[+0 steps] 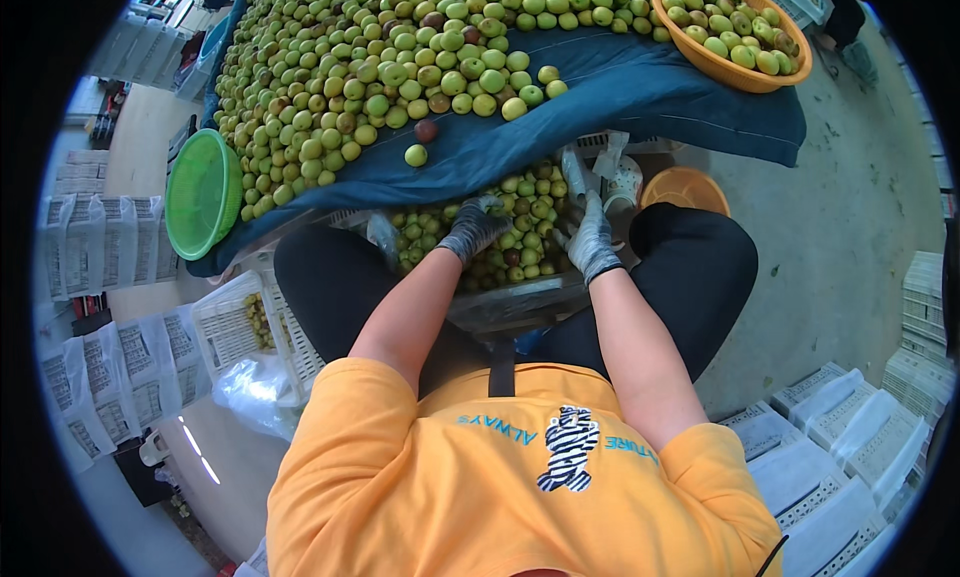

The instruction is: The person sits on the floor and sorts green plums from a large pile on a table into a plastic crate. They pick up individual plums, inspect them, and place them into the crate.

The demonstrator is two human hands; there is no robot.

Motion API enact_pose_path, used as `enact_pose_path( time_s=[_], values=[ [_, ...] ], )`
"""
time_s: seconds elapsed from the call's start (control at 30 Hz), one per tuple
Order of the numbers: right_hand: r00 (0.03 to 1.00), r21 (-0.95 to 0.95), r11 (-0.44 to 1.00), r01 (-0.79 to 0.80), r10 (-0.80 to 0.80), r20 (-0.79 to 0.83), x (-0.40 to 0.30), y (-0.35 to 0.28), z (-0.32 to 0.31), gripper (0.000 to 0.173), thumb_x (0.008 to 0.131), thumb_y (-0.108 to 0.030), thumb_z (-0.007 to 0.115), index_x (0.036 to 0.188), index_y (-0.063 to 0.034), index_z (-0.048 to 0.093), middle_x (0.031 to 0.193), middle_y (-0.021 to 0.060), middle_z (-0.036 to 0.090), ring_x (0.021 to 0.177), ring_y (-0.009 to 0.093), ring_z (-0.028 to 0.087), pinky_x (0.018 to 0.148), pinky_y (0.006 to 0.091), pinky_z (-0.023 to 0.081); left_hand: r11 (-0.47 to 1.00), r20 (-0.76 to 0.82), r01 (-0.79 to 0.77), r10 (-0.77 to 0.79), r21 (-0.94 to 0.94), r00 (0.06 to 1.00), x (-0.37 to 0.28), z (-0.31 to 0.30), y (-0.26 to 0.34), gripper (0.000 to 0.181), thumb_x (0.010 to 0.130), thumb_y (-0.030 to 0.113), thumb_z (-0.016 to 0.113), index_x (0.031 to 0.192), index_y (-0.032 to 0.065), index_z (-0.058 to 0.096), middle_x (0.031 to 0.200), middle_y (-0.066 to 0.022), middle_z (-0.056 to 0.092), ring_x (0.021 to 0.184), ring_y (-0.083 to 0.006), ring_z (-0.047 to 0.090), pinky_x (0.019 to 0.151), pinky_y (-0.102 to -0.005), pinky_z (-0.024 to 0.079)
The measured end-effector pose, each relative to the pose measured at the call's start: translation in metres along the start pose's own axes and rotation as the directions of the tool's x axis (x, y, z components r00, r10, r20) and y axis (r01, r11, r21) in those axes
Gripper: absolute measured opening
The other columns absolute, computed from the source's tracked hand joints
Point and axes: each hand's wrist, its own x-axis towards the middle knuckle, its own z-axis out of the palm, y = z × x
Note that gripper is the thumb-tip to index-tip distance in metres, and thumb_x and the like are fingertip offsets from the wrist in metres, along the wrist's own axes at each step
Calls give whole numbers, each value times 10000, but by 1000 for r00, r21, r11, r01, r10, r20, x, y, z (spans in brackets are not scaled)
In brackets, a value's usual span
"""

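Both my hands wear grey knit work gloves. My left hand (475, 228) lies on the green fruit (529, 235) that fills a plastic-lined crate between my knees; its fingers curl over some fruit, and whether they grip one cannot be told. At the crate's right side, my right hand (590, 239) touches the clear plastic liner (576, 173), thumb apart from the raised fingers. Above the crate, a large heap of green and reddish round fruit (360, 74) covers a table draped in dark blue cloth (600, 89). One dark red (426, 130) and one green fruit (415, 155) lie apart near the cloth's edge.
A green plastic basin (202, 194) stands at the table's left edge, an orange basket of fruit (731, 78) at its right. Another orange basin (684, 189) is beyond my right knee. A white crate (232, 322) stands at left; stacked lined crates (806, 464) stand at lower right.
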Motion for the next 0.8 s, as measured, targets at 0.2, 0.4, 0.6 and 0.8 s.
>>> enact_pose_path(
  time_s=[0.2, 0.4, 0.6, 0.8],
  values=[
    [996, -25, 1000, 10, -12, -94, 34, 6, -18, 610, 940, -576, 479, 1354, -129, 490, 1165, 85, 517, 1154, 298, 498, 1010, 489, 401, 874, -122, 7, 60, 486, 991, -2, -5, 23, 727, 765, 454, 756, 1328, 50, 535, 1334, -210, 560, 1209, -363, 545, 1062, -426, 411],
    [995, -72, 996, 61, -66, -68, 38, -5, -13, 661, 946, -593, 430, 1400, -114, 393, 1328, 110, 442, 1182, 264, 461, 977, 447, 424, 646, -161, 95, 44, 758, 986, 19, -37, -35, 741, 888, 435, 558, 1499, 89, 323, 1527, -191, 349, 1413, -330, 326, 1153, -448, 273],
    [984, -161, 978, 131, -148, -96, 28, -1, -18, 708, 953, -595, 390, 1416, -61, 435, 1295, 117, 519, 1024, 234, 560, 828, 363, 505, 478, -206, 319, -273, 819, 940, -20, -46, -85, 743, 900, 301, 552, 1545, 115, 234, 1628, -131, 116, 1454, -349, 264, 1141, -452, 303],
    [943, -166, 937, 307, -275, 189, -30, 1, 12, 532, 926, -391, 624, 1353, -105, 488, 1310, 101, 519, 1160, 288, 532, 957, 405, 474, 675, -247, 323, -210, 664, 946, -59, -31, -110, 626, 944, 291, 471, 1528, 148, 298, 1635, -119, 77, 1457, -381, 233, 1189, -421, 210]
  ],
)
